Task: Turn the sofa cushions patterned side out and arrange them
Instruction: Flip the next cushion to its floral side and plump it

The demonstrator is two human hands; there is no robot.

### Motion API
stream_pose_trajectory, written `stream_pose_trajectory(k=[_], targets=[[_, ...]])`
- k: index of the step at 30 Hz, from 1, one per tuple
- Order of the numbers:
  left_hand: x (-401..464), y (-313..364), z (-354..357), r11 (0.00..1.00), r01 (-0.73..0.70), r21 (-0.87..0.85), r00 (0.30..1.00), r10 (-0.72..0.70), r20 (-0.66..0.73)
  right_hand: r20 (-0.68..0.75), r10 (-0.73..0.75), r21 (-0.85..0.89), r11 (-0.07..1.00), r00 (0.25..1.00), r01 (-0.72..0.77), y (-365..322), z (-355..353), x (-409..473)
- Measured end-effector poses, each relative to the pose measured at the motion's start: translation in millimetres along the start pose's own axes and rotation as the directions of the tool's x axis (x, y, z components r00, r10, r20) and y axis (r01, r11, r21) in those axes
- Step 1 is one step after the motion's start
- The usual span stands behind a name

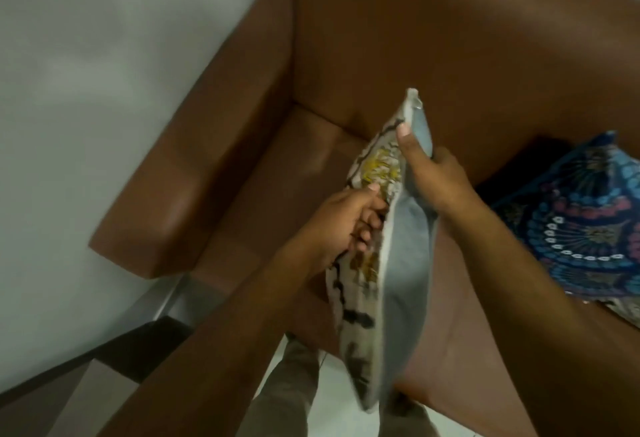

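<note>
I hold a cushion [403, 263] edge-on above the brown sofa seat [277, 194]. Its plain grey side faces right and its cream side, patterned in yellow and black, faces left. My left hand [343, 225] grips the patterned face near the middle of the edge. Higher up, my right hand [433, 176] clasps the grey side, with the thumb laid along the seam. A second cushion [581, 228], dark blue with a pink and light-blue round pattern, lies pattern up on the seat at the right.
The sofa's left armrest [194, 173] stands against a white wall [104, 55]. Its tall brown backrest [450, 38] fills the top of the view. Pale floor tiles [343, 402] and my trouser legs show below the cushion.
</note>
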State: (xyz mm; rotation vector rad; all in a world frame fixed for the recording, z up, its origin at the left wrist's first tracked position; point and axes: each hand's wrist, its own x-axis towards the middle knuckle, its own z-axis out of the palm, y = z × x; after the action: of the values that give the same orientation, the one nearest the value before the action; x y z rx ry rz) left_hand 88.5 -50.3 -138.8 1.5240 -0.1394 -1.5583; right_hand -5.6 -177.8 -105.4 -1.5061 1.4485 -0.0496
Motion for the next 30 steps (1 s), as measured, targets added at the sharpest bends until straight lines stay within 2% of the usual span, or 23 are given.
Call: stream_pose_trajectory(k=[2,3,5,7,9,10,12,13,15,18,20,24,26,28,30], targets=[[4.0,-4.6,33.7,0.993,0.083,-0.087,0.990,-0.072,0.121,-0.019,-0.020,-0.060,0.998,1.000,0.018,17.0,-35.3,0.1],[7.4,-10.0,48.7,0.989,0.089,-0.121,0.988,-0.072,0.134,-0.031,-0.012,-0.092,0.996,0.999,0.009,32.5,-48.4,2.5],[20.7,-23.2,68.8,0.977,0.049,-0.205,0.999,-0.043,0.034,-0.099,0.053,-0.154,0.986,0.994,-0.068,69.7,-70.0,4.3],[44.0,-41.8,79.2,0.965,0.025,-0.262,0.984,-0.070,-0.164,-0.200,0.135,-0.148,0.975,0.970,-0.167,112.6,-92.0,4.8],[70.6,-68.9,81.3,0.994,0.028,-0.102,0.949,-0.058,-0.311,-0.276,0.228,-0.120,0.956,0.934,-0.269,152.5,-110.2,3.5],[83.3,-85.2,81.9,0.998,0.053,0.021,0.946,-0.044,-0.322,-0.287,0.268,-0.097,0.947,0.920,-0.306,170.3,-116.5,2.3],[104.4,-113.0,83.4,0.978,0.124,0.165,0.961,-0.078,-0.265,-0.281,0.286,-0.028,0.952,0.916,-0.305,195.5,-121.4,0.3],[115.2,-126.5,81.5,0.972,0.158,0.172,0.963,-0.114,-0.244,-0.285,0.278,0.002,0.957,0.917,-0.289,203.9,-120.5,0.6],[149.9,-163.6,69.6,0.971,0.212,0.108,0.944,-0.175,-0.278,-0.321,0.243,0.038,0.969,0.915,-0.244,212.3,-113.6,1.7],[180.6,-197.6,57.2,0.982,0.185,-0.048,0.951,-0.191,-0.243,-0.384,0.187,0.090,0.982,0.904,-0.165,210.8,-103.3,4.9],[158.8,-174.1,62.0,0.984,0.131,-0.117,0.964,-0.154,-0.218,-0.399,0.157,0.131,0.985,0.903,-0.113,204.1,-98.0,5.7],[102.3,-86.2,62.7,0.982,-0.024,-0.185,0.986,-0.008,-0.169,-0.424,0.053,0.246,0.967,0.904,0.059,174.7,-84.5,5.8],[94.3,-39.4,44.3,0.965,-0.154,-0.214,0.980,0.121,-0.158,-0.421,-0.014,0.336,0.926,0.907,0.170,154.6,-75.2,12.3],[94.4,14.0,21.6,0.933,-0.311,-0.183,0.932,0.261,-0.251,-0.441,-0.051,0.399,0.883,0.896,0.246,132.5,-64.8,27.5],[108.8,54.3,2.2,0.935,-0.340,-0.098,0.900,0.293,-0.324,-0.460,-0.031,0.445,0.857,0.887,0.260,113.7,-56.5,48.1]])
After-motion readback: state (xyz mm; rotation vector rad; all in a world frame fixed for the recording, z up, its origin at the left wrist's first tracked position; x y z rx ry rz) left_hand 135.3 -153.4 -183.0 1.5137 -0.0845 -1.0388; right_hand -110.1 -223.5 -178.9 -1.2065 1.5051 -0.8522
